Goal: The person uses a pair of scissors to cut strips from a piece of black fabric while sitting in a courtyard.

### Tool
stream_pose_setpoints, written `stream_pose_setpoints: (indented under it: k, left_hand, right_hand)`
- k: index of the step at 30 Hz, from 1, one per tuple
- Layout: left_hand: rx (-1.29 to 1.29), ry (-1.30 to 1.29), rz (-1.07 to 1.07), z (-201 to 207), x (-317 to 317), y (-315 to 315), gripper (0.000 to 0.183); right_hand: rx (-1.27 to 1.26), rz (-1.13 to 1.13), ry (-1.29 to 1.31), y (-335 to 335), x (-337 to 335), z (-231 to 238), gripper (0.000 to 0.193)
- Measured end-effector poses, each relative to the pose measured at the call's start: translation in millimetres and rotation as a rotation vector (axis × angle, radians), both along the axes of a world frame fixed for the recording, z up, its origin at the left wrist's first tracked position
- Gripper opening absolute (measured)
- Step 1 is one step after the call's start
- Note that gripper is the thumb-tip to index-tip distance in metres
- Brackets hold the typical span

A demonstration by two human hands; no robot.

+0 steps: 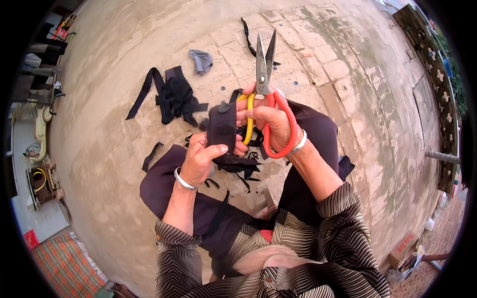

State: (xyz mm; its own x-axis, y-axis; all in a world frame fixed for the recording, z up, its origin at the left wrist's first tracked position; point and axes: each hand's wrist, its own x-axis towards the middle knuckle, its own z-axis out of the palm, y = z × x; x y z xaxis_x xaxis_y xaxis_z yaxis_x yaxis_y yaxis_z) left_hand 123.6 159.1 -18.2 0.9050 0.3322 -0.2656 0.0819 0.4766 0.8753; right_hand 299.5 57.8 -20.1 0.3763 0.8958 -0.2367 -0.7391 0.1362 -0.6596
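Between my hands is a black strip of cloth with a dark round button at its far end. My left hand grips the near end of the strip, thumb on top. My right hand holds a pair of scissors with one red and one yellow handle loop. The blades point away from me and stand slightly apart, clear of the cloth. Fingers of my right hand also reach to the strip's right edge, touching it. Below the strip, black scraps lie between my legs.
On the ground ahead to the left lie a black cloth pile and a grey cloth piece. A black strip lies beyond the scissors. A sewing machine stands at far left. A checked cloth is at lower left, a cardboard box at lower right.
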Motion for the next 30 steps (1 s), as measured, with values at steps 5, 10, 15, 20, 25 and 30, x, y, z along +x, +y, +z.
stream_pose_setpoints:
  k: [5,10,15,20,25,30]
  left_hand:
    - [0.187,0.148,-0.038,1,-2,1,0.038]
    - [0.200,0.080,0.047,-5,0,1,0.042]
    - [0.334,0.070,0.294,-15,6,0,0.026]
    - [0.198,0.014,0.436,-15,1,7,0.018]
    - [0.102,-0.047,0.556,-15,-5,18,0.018]
    - [0.130,-0.118,0.669,-13,-9,23,0.016]
  right_hand:
    - [-0.102,0.039,-0.249,-3,-5,8,0.039]
    - [-0.152,0.054,-0.323,3,-17,10,0.041]
    - [-0.143,0.017,-0.698,3,-23,-5,0.035]
    - [-0.284,0.057,-1.268,2,-21,-2,0.048]
    - [-0.329,0.030,-1.535,-7,-22,5,0.054]
    - [-0.330,0.100,-1.805,-12,-20,10,0.051]
